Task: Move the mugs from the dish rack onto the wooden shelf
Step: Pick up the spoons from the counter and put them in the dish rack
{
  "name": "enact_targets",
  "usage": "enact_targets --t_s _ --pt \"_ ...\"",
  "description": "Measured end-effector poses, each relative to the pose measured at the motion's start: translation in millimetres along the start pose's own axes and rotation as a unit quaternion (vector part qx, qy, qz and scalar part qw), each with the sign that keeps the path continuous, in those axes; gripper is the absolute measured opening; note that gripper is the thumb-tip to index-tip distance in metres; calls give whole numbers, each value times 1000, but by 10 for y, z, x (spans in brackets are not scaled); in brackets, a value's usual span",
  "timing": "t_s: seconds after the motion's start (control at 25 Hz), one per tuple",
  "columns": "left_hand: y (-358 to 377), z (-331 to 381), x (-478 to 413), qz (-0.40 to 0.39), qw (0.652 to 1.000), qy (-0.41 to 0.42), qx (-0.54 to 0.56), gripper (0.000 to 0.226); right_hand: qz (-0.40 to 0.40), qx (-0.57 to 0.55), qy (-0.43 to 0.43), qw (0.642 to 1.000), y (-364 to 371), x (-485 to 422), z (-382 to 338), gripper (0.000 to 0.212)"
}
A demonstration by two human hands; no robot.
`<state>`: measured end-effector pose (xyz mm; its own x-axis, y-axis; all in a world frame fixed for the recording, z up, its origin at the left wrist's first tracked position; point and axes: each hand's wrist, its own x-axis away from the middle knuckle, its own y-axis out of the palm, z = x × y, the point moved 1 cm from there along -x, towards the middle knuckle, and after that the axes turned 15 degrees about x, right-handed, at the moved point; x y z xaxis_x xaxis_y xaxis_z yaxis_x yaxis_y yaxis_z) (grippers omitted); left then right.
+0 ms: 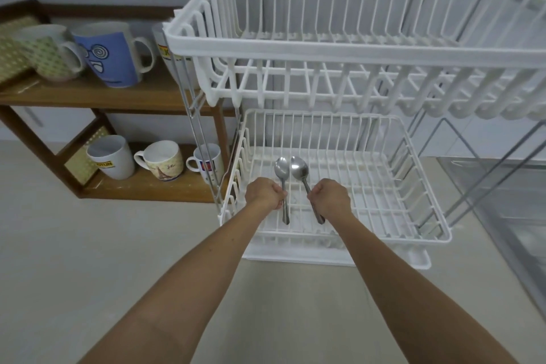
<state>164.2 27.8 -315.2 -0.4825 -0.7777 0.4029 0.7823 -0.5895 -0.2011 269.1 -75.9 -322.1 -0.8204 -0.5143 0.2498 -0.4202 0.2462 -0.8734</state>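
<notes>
A white two-tier dish rack [348, 50] stands in front of me; I see no mugs in either tier. My left hand [264, 193] grips the handle of a metal spoon [280, 168] inside the lower basket [425, 204]. My right hand [332, 196] grips a second spoon [299, 170] beside it. Several mugs stand on the wooden shelf [97, 96] at the left: a green-patterned mug [48, 53], a blue mug [107, 55] and a partly hidden white one [165, 47] on top; a white mug [111, 156], a cream mug [162, 160] and a small white mug [208, 162] below.
The rack stands on a pale counter [88, 245], with a white drip tray [422, 261] under the lower basket. A steel sink [502, 201] lies to the right. The shelf stands against a white wall, close to the rack's left side.
</notes>
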Motion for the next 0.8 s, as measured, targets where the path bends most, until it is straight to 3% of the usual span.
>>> enact_targets --t_s 0.36,0.8 --pt "38 17 38 11 996 35 -86 29 6 -12 -10 1000 44 -6 72 15" --pt "-175 90 255 -11 988 100 -117 20 8 18 -27 999 -218 248 11 26"
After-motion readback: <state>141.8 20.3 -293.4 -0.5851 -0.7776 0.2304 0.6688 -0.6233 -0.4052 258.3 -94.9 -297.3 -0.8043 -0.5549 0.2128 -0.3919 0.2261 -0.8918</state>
